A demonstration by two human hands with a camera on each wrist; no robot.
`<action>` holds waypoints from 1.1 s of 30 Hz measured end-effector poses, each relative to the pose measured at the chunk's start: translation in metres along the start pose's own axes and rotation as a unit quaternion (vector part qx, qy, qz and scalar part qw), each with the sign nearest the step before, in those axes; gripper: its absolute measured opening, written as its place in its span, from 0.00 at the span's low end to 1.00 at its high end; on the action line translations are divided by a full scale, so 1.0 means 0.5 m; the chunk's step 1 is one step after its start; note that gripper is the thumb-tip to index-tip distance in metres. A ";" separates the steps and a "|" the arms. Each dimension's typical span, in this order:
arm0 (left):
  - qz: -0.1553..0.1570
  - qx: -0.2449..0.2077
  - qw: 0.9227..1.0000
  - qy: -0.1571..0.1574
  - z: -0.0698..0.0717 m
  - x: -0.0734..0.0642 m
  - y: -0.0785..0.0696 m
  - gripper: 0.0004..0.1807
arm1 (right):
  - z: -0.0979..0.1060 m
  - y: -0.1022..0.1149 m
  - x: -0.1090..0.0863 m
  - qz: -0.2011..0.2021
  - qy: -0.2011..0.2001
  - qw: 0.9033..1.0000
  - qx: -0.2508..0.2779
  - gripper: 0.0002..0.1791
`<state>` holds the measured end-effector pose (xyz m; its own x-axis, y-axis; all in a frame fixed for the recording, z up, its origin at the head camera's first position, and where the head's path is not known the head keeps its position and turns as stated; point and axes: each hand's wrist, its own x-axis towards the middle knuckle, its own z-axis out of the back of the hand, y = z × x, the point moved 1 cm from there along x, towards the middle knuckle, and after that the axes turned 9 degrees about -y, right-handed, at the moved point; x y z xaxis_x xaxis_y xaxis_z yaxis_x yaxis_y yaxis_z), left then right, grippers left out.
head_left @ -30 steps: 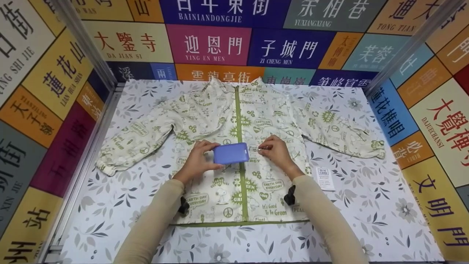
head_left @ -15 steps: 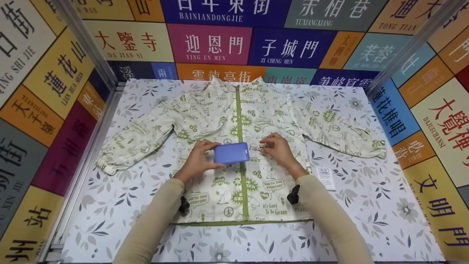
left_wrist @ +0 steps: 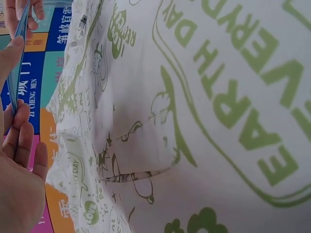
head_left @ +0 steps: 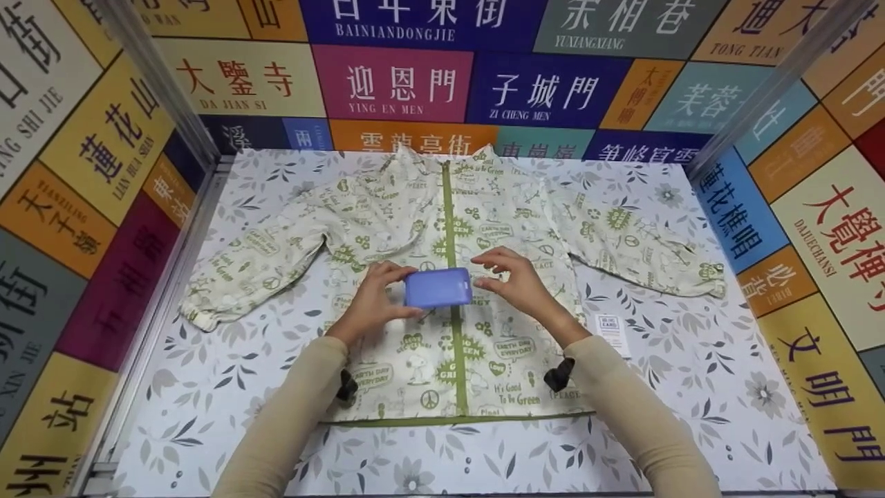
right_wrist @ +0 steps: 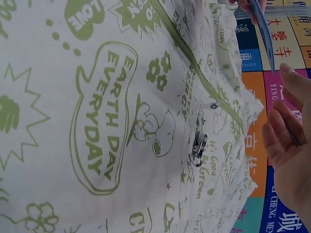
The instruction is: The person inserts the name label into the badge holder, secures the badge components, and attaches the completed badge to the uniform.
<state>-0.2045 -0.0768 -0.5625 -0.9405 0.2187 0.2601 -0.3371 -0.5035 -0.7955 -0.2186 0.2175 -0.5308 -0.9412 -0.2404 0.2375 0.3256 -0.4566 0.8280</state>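
My left hand (head_left: 373,297) holds a flat blue-purple card holder (head_left: 438,288) by its left end, thumb below and fingers above. Just past the holder's right end is my right hand (head_left: 515,283), its fingers spread and apart from the holder. In the right wrist view a small metal clip with a short clear strap (right_wrist: 198,145) lies on the jacket, not held. Beneath both hands a white jacket (head_left: 387,200) with green print is spread flat, its green front strip (head_left: 449,221) running down the middle. The left wrist view shows the holder (left_wrist: 18,53) edge-on.
A small white printed card (head_left: 611,335) lies on the table by the jacket's right side. The tabletop (head_left: 726,415) is white with a grey leaf pattern. Colourful lettered panels (head_left: 394,83) stand around the back and sides, with metal posts at the corners.
My right hand was pinching the small metal clip beside the holder. It has let go, spread its fingers and moved slightly left towards the holder. The left hand has hardly moved.
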 end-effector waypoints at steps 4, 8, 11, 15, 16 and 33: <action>-0.007 0.004 1.000 -0.003 -0.002 0.000 -0.005 0.40 | -0.010 0.009 -0.006 0.013 0.010 1.000 0.001 0.23; -0.010 0.006 1.000 -0.003 -0.001 0.000 -0.008 0.41 | -0.016 0.015 -0.012 0.022 0.027 0.999 -0.003 0.30; -0.011 0.003 1.000 -0.001 -0.002 0.000 -0.010 0.42 | -0.021 0.016 -0.016 0.017 0.039 0.999 -0.013 0.35; -0.008 -0.005 1.000 0.004 -0.003 -0.001 -0.014 0.42 | -0.027 0.016 -0.023 0.000 0.061 0.998 -0.022 0.42; -0.007 -0.006 1.000 0.005 -0.003 -0.002 -0.015 0.42 | -0.028 0.017 -0.025 -0.001 0.065 0.997 -0.027 0.43; 0.046 -0.074 0.993 0.085 -0.017 -0.016 -0.018 0.39 | -0.035 0.010 -0.045 0.107 0.059 0.969 -0.216 0.43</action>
<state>-0.1935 -0.0669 -0.5621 -0.9420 0.3213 0.0970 -0.2287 -0.4030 -0.8861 -0.1941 0.2056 -0.5411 -0.8391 -0.4543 0.2992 0.5439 -0.6945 0.4710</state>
